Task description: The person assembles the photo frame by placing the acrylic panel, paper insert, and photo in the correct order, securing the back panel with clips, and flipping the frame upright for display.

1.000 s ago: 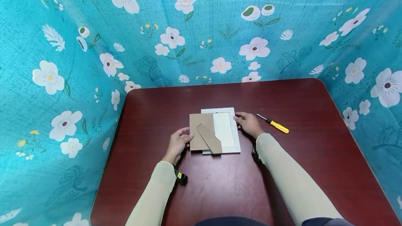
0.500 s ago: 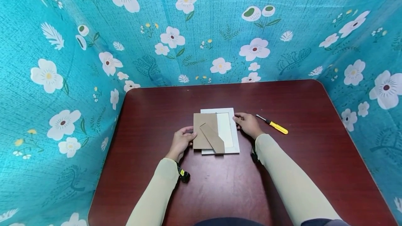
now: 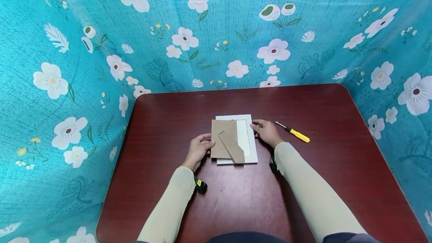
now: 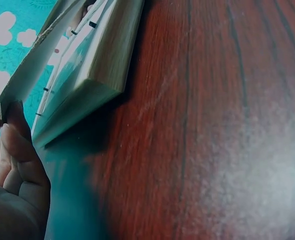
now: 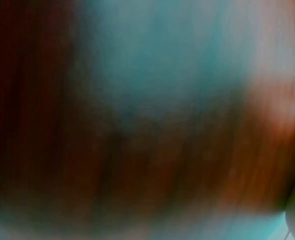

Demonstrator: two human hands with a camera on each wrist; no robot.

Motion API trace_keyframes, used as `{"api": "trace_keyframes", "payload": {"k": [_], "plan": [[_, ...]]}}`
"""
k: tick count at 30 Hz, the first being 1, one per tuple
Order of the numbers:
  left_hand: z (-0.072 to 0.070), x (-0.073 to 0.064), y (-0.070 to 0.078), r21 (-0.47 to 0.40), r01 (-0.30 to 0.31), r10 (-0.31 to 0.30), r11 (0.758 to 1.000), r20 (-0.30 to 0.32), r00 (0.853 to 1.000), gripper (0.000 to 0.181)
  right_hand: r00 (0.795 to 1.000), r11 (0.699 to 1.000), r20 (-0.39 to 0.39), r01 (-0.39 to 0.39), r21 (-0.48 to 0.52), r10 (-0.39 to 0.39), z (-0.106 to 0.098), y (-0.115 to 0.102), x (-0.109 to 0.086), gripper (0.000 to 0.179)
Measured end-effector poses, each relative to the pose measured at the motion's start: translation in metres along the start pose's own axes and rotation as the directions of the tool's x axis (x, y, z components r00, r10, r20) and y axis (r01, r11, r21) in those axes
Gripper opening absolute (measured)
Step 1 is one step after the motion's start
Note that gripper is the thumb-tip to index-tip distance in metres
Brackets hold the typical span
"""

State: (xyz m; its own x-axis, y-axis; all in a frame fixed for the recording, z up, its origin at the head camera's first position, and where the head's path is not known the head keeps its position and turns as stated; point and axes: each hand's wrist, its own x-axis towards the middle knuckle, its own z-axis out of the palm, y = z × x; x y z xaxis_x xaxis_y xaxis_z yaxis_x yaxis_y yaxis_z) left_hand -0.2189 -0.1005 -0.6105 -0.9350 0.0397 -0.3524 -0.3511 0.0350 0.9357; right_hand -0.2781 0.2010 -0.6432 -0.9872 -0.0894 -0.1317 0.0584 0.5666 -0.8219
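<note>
My left hand pinches the left edge of a brown backing board with a folded easel leg on it. Below the board lies a white picture frame, back side up, partly covered. In the left wrist view, the thumb and fingers of the left hand hold the tilted board above the frame; small dark tabs stand along its inner edge. My right hand grips the frame's right edge. The right wrist view is blurred and shows mostly tabletop.
A yellow-handled screwdriver lies right of the right hand. The dark red table has rounded far corners. A turquoise floral cloth hangs behind the table and at both sides.
My left hand has moved the backing board to the right, so it covers more of the picture frame. The right hand and the frame have stayed about where they were.
</note>
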Motion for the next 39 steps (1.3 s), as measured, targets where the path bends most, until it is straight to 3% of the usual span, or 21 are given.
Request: {"api": "trace_keyframes", "payload": {"k": [24, 39], "plan": [[0.019, 0.01, 0.005, -0.017, 0.003, -0.003, 1.0, 0.005, 1.0, 0.041, 1.0, 1.0, 0.011, -0.014, 0.003, 0.014, -0.002, -0.002, -0.001, 0.045], [0.029, 0.008, 0.01, -0.043, 0.022, -0.021, 0.999, 0.032, 0.999, 0.04, 1.0, 1.0, 0.009, -0.02, 0.004, 0.02, -0.001, -0.004, 0.0, 0.044]]}}
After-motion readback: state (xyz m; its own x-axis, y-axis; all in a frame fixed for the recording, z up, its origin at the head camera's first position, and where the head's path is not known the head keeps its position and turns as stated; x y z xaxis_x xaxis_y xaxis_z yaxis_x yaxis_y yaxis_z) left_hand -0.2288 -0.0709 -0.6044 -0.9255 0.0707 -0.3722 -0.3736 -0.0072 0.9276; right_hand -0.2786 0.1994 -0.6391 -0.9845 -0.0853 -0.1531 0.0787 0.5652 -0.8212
